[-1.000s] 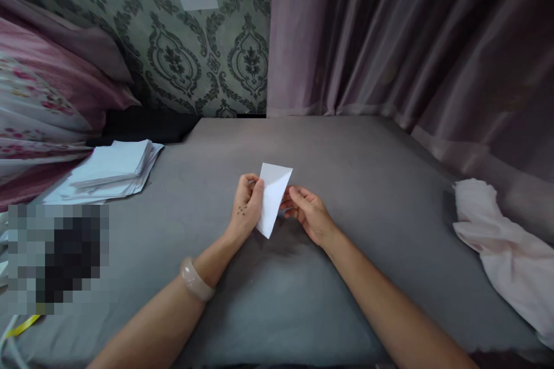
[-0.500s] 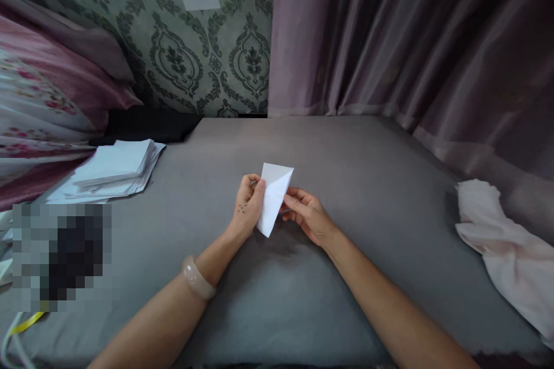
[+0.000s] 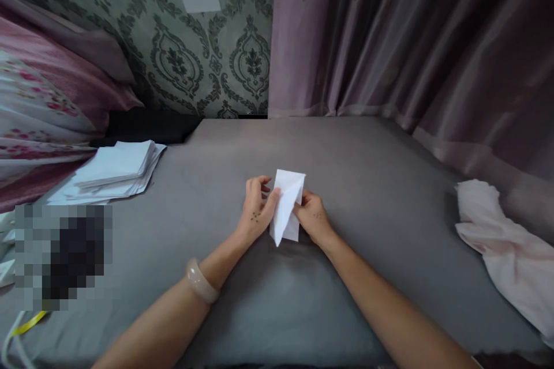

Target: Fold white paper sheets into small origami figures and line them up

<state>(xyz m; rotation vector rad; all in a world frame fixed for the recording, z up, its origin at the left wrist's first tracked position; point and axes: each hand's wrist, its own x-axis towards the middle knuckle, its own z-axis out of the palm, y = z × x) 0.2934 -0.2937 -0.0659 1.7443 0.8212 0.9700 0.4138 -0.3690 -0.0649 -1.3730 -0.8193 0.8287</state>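
A folded sheet of white paper (image 3: pixel 285 202) is held up between both hands over the grey-covered surface (image 3: pixel 259 300). One flap slants across it to a point at the lower left, and a second layer shows behind at the lower right. My left hand (image 3: pixel 258 207) grips the left edge, thumb on the front face, the other fingers bent behind or beside it. My right hand (image 3: pixel 315 216) pinches the right edge near the flap, its fingertips partly hidden by the paper. A pale bangle (image 3: pixel 201 282) circles my left wrist.
On the left lies a stack of white paper (image 3: pixel 116 164) near a black folded item (image 3: pixel 151 125). A blurred-out patch (image 3: pixel 73 253) covers something at the lower left, beside a yellow strip (image 3: pixel 30 323). Pale crumpled cloth (image 3: pixel 502 236) lies at the right; curtains (image 3: pixel 367 34) hang behind.
The paper and both hands have shifted slightly right. The slanted flap now stands apart from the layer behind it, and my right hand has turned, its fingers closer in against the paper.
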